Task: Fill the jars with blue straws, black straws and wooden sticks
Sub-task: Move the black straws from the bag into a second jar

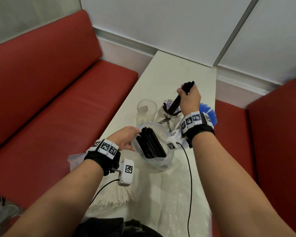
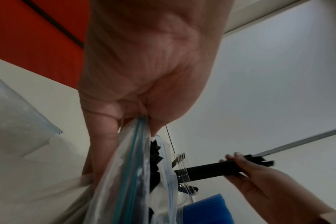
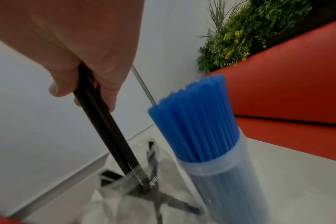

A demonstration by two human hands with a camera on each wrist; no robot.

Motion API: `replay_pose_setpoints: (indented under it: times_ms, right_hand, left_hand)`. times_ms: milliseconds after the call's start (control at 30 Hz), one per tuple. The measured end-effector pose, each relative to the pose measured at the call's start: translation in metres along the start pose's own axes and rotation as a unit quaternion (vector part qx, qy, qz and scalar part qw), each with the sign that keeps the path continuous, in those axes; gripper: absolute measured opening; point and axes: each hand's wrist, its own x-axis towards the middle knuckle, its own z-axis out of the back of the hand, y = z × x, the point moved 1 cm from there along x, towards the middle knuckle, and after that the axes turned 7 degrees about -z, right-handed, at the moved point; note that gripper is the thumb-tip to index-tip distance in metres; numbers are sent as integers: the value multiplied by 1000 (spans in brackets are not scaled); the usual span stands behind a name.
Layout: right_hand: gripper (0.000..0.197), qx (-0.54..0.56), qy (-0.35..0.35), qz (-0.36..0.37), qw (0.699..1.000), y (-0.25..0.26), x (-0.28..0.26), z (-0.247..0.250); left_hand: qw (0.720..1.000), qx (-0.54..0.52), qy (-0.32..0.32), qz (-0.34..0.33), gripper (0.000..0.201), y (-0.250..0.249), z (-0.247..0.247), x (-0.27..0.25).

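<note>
My right hand (image 1: 189,97) grips a bundle of black straws (image 1: 176,101) near its top, and the lower ends stand inside the middle glass jar (image 1: 168,111). The same bundle (image 3: 104,128) slants into that jar's mouth (image 3: 125,178). My left hand (image 1: 126,139) pinches the rim of a clear zip bag (image 1: 158,161) that holds many more black straws (image 1: 150,144). The bag's blue zip edge (image 2: 132,159) runs from the pinch in the left wrist view. Left of the middle jar stands an empty glass jar (image 1: 147,110). Blue straws (image 3: 197,125) fill a third jar (image 3: 226,178).
The narrow white table (image 1: 178,69) runs between red benches (image 1: 58,100). A fan of wooden sticks (image 1: 113,197) lies near the front edge beside crumpled clear plastic (image 1: 178,202). A second flat bag (image 2: 19,118) lies left of my hand. A plant (image 3: 249,30) stands behind the right bench.
</note>
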Motion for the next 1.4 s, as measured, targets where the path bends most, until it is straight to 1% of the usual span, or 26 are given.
replay_pose_setpoints:
  times_ms: [133,200,300,433,467,500,533,567,600,633,667,700,733,767,800,867,933,1100,1300,1400]
  right_hand:
    - [28,-84,63,-62,993,-39,-8,-16]
    - [33,-66,70,-71,993,-47,-13,-17]
    - [37,-39,57,-44,997,-44,-20,-15]
    - [32,-16,-6,21,1000,-26,-35,-3]
    - [30,2,-4,29,1000,-24,-41,0]
    - [29,17,23,26,999,-25,-47,1]
    - [28,23,80,8,996,-28,-55,2]
    - [27,10,159,-17,987,-33,-62,1]
    - [25,-31,244,-44,968,-41,-70,-1]
    - [26,-105,321,-70,939,-50,-79,-4]
    - [33,-198,374,-85,902,-61,-88,-6]
    - [44,-284,399,-81,868,-72,-96,-8]
    - [56,-340,403,-69,847,-83,-106,-11]
    - [62,-359,392,-60,845,-92,-114,-14]
    - [64,-352,371,-55,857,-98,-122,-16]
    - [61,-327,318,-41,889,-109,-132,-20]
    - [55,-310,293,-40,903,-116,-136,-22]
    - [39,-307,281,-30,909,-117,-139,-27]
    - [38,-279,284,-18,917,-105,-138,-26]
    - [28,-237,263,-26,935,-99,-131,-22]
  left_hand:
    - [1000,-5,-1,6,28,3,1,2]
    - [1000,-7,-3,7,27,3,2,3]
    - [1000,0,-9,3,27,1,2,4]
    - [1000,10,-11,1,27,0,-1,6]
    - [1000,12,-11,1,27,0,-2,6]
    - [1000,13,-12,1,27,-1,-2,6]
    - [1000,15,-14,2,27,-1,-3,7]
    - [1000,16,-18,3,27,-1,-4,7]
    - [1000,18,-23,3,27,-2,-5,7]
    - [999,18,-29,3,27,-2,-6,7]
    - [999,18,-32,3,27,-1,-7,7]
    - [999,16,-32,2,27,0,-9,7]
    - [999,13,-31,0,27,1,-11,6]
    - [999,11,-31,-2,28,2,-13,6]
    - [999,11,-34,-5,28,3,-14,5]
    - [999,11,-35,-9,30,6,-17,3]
    - [1000,9,-28,-11,31,8,-19,1]
    - [999,12,-29,-17,31,9,-17,-3]
    - [999,5,-28,-25,30,3,-10,-7]
    - [999,3,-24,-21,34,0,-5,-8]
